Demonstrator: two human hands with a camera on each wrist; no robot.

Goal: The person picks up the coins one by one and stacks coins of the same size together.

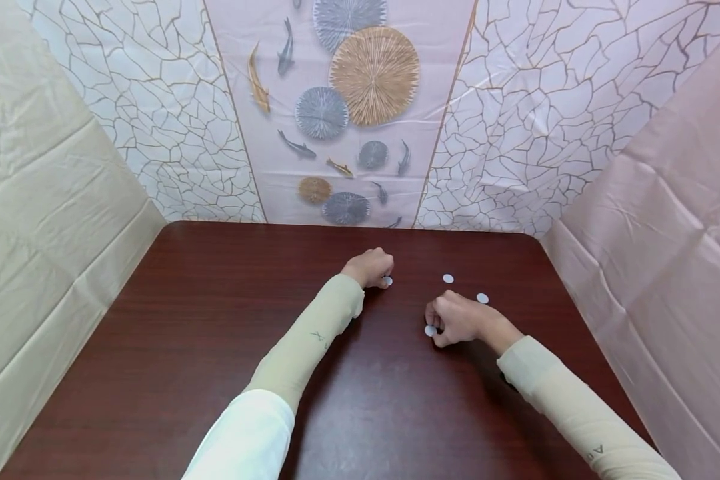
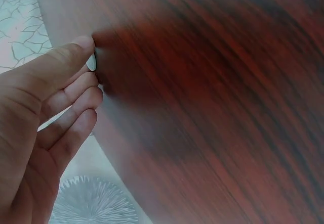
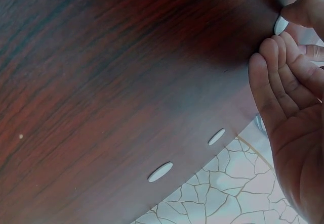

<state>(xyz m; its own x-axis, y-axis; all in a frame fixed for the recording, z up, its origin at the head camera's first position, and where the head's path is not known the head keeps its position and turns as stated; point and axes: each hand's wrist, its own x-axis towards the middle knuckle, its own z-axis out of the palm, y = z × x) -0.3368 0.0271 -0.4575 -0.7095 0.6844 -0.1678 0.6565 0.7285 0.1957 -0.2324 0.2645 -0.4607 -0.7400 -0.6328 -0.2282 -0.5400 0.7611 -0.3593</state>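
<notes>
Thumb and fingertips of my left hand [image 1: 370,267] pinch a small white disc [image 1: 388,281] at the tabletop, toward the far side. In the left wrist view, only a sliver of that disc [image 2: 91,62] shows between thumb and finger. My right hand [image 1: 459,317], nearer and to the right, pinches another white disc [image 1: 430,331] at the table surface; the right wrist view shows its edge [image 3: 280,25] by the thumb. Two more white discs lie flat beyond the right hand: one farther off [image 1: 448,279], one by the wrist [image 1: 483,298].
The dark red-brown wooden table [image 1: 216,347] has rounded far corners. A patterned backdrop [image 1: 348,187] of cracked lines, fish and round leaves stands behind it. Pale creased sheets [image 1: 42,220] hang along both sides.
</notes>
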